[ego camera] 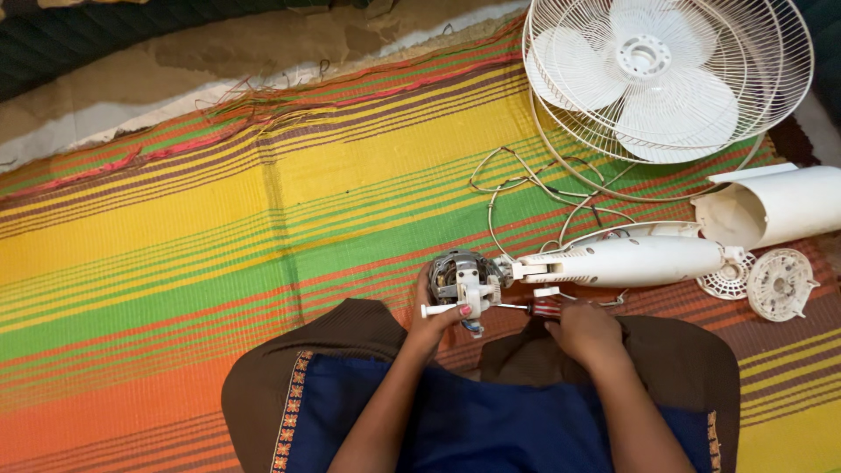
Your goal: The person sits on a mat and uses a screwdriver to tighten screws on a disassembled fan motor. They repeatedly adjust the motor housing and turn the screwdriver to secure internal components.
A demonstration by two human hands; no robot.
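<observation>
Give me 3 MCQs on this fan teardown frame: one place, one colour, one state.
1. Where does the fan grille with blades lie?
A. top right of the mat
B. on the lap
C. bottom left

2. What colour is the screwdriver handle?
A. blue
B. red
C. green

3. What is the left hand doing?
A. resting flat on the striped mat
B. gripping the motor
C. lifting the grille

Key: 1 A, it lies at the upper right; 2 B, red shows above the right hand; 3 B, fingers wrap the motor assembly.
</observation>
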